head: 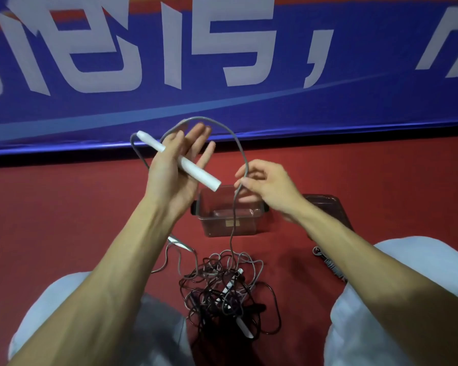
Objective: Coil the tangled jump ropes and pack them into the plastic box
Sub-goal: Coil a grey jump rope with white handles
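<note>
Rope grey, thin, white handle in left hand, right hand pinching

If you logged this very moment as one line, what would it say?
left hand: holds white handle | right hand: pinches grey rope | tangled ropes: heaped on floor | plastic box: open, beyond heap

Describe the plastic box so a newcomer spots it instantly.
Find the red floor under the blue banner. Just beyond the tangled ropes sits the plastic box: a clear, deep tub, unlike the flat lid lying beside it on the right.
</note>
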The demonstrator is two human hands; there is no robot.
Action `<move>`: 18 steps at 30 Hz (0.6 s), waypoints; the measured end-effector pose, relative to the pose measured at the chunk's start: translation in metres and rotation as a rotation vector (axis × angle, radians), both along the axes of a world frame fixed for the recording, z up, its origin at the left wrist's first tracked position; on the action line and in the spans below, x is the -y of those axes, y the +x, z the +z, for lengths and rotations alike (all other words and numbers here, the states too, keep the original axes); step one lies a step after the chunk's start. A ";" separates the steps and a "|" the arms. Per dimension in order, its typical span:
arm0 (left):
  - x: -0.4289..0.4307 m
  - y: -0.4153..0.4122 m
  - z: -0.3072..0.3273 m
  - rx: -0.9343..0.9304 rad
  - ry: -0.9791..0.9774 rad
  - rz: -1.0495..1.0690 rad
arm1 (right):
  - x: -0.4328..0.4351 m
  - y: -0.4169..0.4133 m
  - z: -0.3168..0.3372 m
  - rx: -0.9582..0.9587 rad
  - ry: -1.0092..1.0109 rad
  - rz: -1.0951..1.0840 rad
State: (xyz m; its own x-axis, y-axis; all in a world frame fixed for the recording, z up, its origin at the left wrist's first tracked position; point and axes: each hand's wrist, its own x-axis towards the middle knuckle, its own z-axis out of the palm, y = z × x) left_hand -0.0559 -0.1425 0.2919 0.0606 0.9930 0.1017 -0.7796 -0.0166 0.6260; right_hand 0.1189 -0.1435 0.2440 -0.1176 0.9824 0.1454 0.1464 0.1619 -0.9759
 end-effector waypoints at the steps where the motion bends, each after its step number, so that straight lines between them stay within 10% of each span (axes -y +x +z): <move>1: -0.001 0.001 -0.002 -0.087 0.018 -0.002 | 0.000 0.001 0.004 -0.039 0.037 -0.025; 11: 0.008 0.023 -0.031 -1.051 0.068 -0.276 | 0.004 0.016 0.032 -0.420 0.161 -0.023; 18: 0.014 0.030 -0.033 -1.257 0.231 -0.272 | -0.007 0.030 0.034 -0.899 0.002 -0.060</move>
